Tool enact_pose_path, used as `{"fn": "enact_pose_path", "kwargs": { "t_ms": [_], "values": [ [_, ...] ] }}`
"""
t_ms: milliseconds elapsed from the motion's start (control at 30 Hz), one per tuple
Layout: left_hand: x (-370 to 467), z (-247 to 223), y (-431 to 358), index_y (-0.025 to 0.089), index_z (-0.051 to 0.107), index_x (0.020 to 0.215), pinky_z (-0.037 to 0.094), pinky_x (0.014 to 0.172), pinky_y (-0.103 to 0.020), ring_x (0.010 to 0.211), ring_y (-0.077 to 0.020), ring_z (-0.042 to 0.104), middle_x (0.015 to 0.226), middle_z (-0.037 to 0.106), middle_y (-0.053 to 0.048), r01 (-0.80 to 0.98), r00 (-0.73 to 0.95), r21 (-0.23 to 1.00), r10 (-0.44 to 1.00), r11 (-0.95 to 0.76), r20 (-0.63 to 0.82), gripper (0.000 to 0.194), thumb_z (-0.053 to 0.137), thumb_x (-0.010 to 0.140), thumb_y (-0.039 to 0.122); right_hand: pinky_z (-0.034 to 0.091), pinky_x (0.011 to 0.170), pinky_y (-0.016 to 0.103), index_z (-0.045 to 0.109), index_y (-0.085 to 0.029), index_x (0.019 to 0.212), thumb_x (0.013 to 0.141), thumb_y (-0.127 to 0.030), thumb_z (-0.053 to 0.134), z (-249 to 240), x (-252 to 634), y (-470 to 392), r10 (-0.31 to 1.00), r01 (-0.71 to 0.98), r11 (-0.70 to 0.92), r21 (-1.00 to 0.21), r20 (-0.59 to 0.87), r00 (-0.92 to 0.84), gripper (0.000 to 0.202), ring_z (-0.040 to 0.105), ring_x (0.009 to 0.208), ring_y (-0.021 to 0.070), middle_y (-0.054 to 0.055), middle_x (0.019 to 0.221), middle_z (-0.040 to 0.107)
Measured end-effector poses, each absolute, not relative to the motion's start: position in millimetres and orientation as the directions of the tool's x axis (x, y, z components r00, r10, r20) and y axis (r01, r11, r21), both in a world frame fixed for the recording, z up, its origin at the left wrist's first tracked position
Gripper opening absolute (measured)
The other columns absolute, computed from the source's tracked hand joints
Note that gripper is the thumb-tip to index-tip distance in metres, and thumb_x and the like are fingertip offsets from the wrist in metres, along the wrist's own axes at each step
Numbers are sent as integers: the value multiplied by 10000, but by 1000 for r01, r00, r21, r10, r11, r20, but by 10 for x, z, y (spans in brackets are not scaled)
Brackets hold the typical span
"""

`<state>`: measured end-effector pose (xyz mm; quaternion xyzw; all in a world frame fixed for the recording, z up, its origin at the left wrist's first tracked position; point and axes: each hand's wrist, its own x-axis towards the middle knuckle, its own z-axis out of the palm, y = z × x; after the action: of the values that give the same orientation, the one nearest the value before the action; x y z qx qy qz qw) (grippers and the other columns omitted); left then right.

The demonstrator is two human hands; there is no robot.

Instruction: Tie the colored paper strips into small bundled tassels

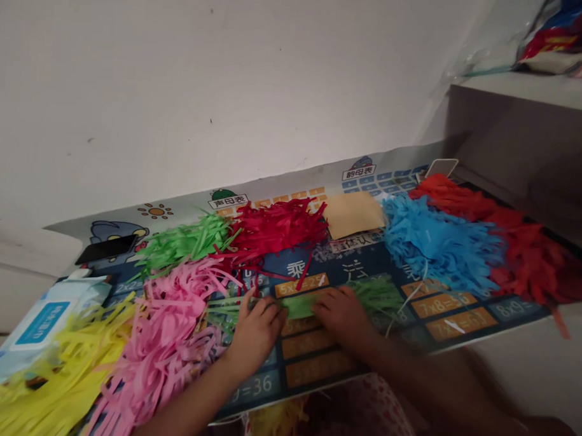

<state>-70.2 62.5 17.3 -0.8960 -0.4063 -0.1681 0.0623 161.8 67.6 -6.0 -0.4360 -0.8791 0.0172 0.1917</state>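
The near edge of my worktop (309, 370) runs slantwise below my wrists, rising to the right, and its printed sums show between my hands and that edge. The far side meets the pale wall (229, 82), and a box-like cabinet (523, 131) bounds the right end. My room sideways is hemmed by fringed paper: pink bundle (172, 328) just beside my left forearm, yellow bundle (71, 363) beyond it, with a pale blue packet (43, 320) and a dark phone-like slab (107, 250) behind. Farther back lie a bright green bundle (189, 240), a crimson bundle (281, 227) and a tan paper sheet (354, 215); the blue bundle (443, 242) and the orange-red bundle (533, 252) sit well to the right.

Both hands are over the middle of the worktop, a little apart, with a flat green fringed strip (300, 305) stretching between them, its cut ends fanning out past each. My left hand (258, 325) is loosely curled, fingers slightly parted, fingertips at the strip's left part. My right hand (340, 315) bends its fingers onto the strip; blur keeps me from telling whether either one pinches or only presses it.
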Motion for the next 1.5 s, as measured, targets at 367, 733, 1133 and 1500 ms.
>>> {"fn": "enact_pose_path", "kwargs": {
  "t_ms": [367, 733, 1133, 1500],
  "values": [
    [-791, 219, 916, 214, 668, 711, 318, 884, -439, 831, -203, 573, 734, 658, -10, 803, 439, 377, 886, -462, 150, 267, 525, 915, 311, 271, 748, 329, 684, -206, 763, 876, -309, 630, 91, 1739, 881, 965, 853, 251, -457, 54, -255, 162, 554, 842, 188, 17, 852, 680],
    [-788, 226, 980, 218, 650, 643, 318, 796, -388, 763, -193, 559, 646, 617, 4, 812, 449, 351, 883, -466, 133, 248, 577, 868, 293, 247, 709, 334, 613, -206, 658, 793, -245, 671, -3, 1712, 895, 961, 860, 277, -429, 145, -237, 151, 538, 784, 196, 7, 760, 648],
    [-692, 286, 951, 271, 679, 896, 306, 941, -476, 966, -233, 542, 940, 655, -8, 811, 521, 157, 818, -563, 245, 142, 644, 801, 172, 271, 814, 380, 648, -235, 854, 824, -228, 667, 77, 1712, 860, 919, 864, 363, -350, 287, -270, 36, 530, 914, 216, 22, 984, 673],
    [-492, 327, 885, 233, 641, 853, 217, 1061, -543, 980, -228, 537, 841, 653, -12, 729, 662, -26, 694, -684, 283, 55, 607, 857, 276, 269, 995, 441, 647, -216, 883, 919, -155, 568, 112, 1748, 910, 644, 677, 733, -68, 392, -657, 105, 520, 1045, 211, 9, 964, 684]
  ]
}}
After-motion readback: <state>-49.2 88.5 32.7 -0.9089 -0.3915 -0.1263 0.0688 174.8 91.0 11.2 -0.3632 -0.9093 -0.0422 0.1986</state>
